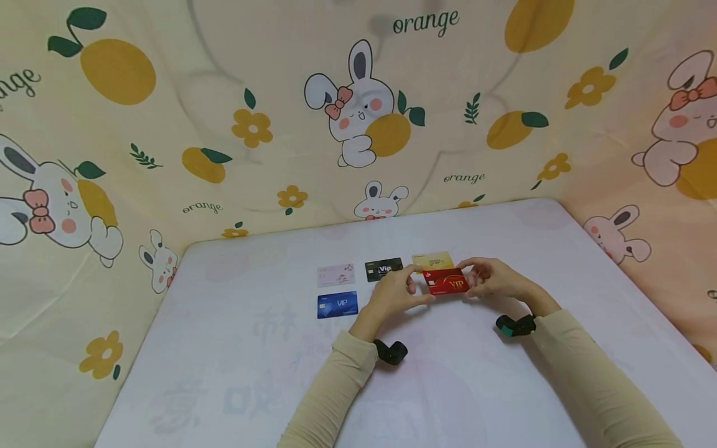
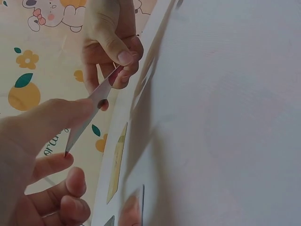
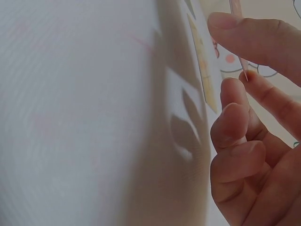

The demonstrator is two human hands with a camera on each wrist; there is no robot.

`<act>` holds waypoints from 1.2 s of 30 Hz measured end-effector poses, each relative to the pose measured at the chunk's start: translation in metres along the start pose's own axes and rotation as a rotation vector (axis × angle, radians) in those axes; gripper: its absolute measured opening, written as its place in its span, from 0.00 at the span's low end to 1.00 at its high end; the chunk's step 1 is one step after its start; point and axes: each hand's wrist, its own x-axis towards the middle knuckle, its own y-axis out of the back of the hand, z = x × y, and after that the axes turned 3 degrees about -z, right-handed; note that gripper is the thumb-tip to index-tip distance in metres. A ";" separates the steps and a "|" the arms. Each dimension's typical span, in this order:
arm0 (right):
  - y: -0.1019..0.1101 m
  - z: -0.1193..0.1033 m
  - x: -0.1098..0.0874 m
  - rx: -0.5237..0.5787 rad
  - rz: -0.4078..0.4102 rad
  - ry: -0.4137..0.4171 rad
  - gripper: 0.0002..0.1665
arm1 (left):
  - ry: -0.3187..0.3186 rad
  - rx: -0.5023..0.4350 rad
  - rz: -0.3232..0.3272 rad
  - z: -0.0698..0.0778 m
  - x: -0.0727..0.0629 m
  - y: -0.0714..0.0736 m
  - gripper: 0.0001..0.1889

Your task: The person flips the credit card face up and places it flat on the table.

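Note:
A red VIP card (image 1: pixel 448 282) is held up off the table between both hands, its printed face showing in the head view. My left hand (image 1: pixel 392 292) pinches its left side between thumb and forefinger. The right side is pinched likewise by my right hand (image 1: pixel 498 278). Both wrist views show the card (image 2: pixel 89 117) nearly edge-on. Just behind it a gold card (image 1: pixel 434 260) lies on the table, partly covered from view. A black VIP card (image 1: pixel 381 269) lies beyond my left hand, whose fingers hide one corner.
A pale pink card (image 1: pixel 336 274) and a blue VIP card (image 1: pixel 337 305) lie left of my left hand. The left wrist view shows another reddish card (image 2: pixel 131 207), cut off by the frame. A patterned cloth (image 1: pixel 252 199) rises behind the white table (image 1: pixel 235 354).

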 end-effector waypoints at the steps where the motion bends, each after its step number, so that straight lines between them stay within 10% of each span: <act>1: 0.000 0.000 0.000 -0.003 -0.001 0.003 0.36 | -0.004 0.007 0.005 0.000 0.000 0.000 0.33; 36: -0.002 0.008 0.002 -0.079 -0.013 -0.060 0.37 | 0.120 0.093 -0.050 -0.003 0.000 -0.014 0.32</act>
